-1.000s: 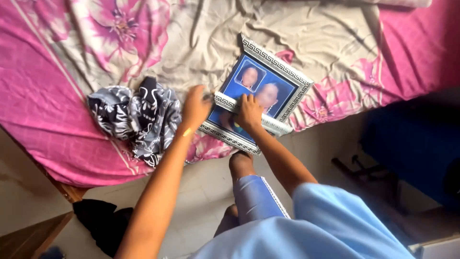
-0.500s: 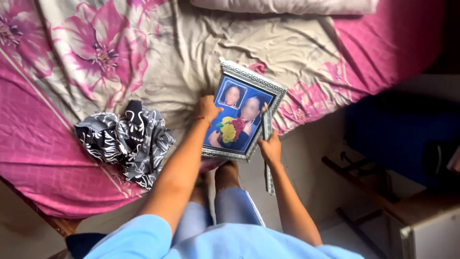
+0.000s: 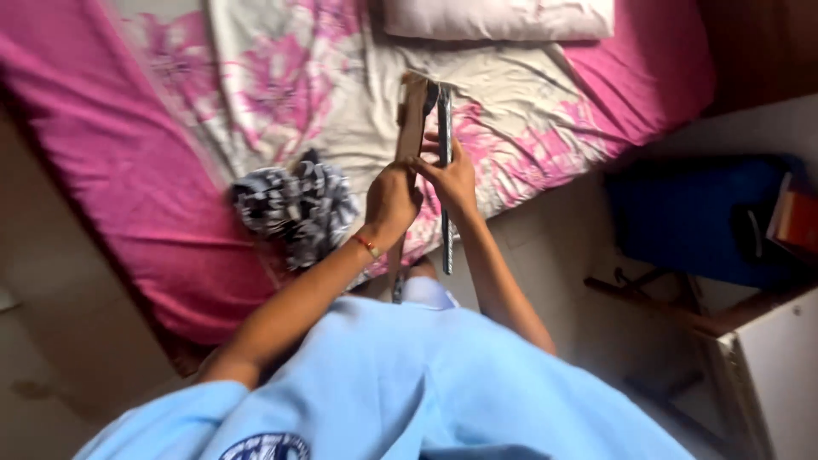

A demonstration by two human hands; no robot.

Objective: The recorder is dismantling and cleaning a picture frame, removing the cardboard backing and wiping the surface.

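While a crumpled black-and-white cloth lies on the floral pink bedsheet to the left, the left hand is clenched around the lower part of a picture frame, which is seen edge-on above the bed. Its long axis runs straight up and away from the person, so most of its length stands beyond the two grips, toward the pillow. Just beside it, the right hand grasps the frame's thin dark front panel, held parallel and slightly apart from the brown backing. Both hands sit equally close, side by side. Farther right, a blue bag rests on the floor near a white cabinet.
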